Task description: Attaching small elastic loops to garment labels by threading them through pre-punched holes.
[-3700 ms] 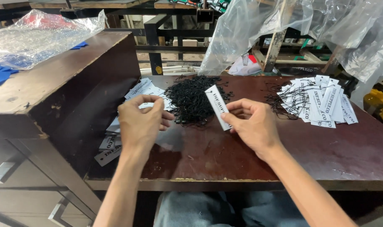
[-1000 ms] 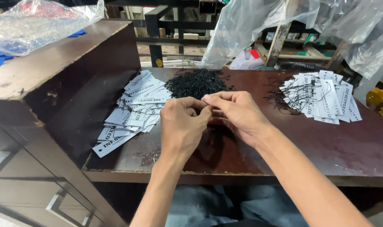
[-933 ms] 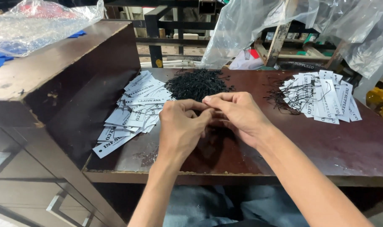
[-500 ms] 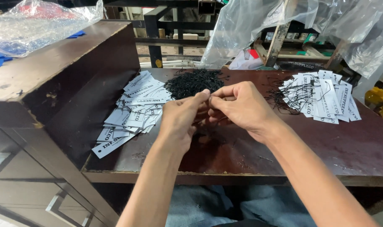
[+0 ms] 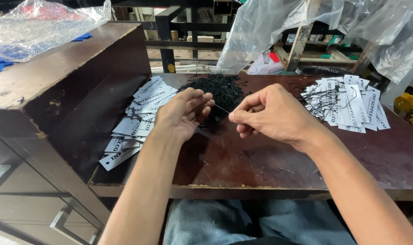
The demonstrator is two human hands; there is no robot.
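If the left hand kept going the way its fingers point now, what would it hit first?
Most likely the right hand: the left hand points right, across a thin black string stretched between them. The black string pile lies just behind; depth is unclear.

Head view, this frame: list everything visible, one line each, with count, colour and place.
thin string: one, black, stretched between both hands
string heap: one pile, black, table centre, behind the hands
plain tags: one loose stack, white, table's left side
strung tags: one pile, white with black strings, table's right side
table: one, dark brown, worn front edge
cabinet: one, brown, with drawers, left
plastic bag: one, clear, on the cabinet
plastic sheeting: clear, behind the table
left hand: fingers pinching the string
right hand: fingers pinching the string
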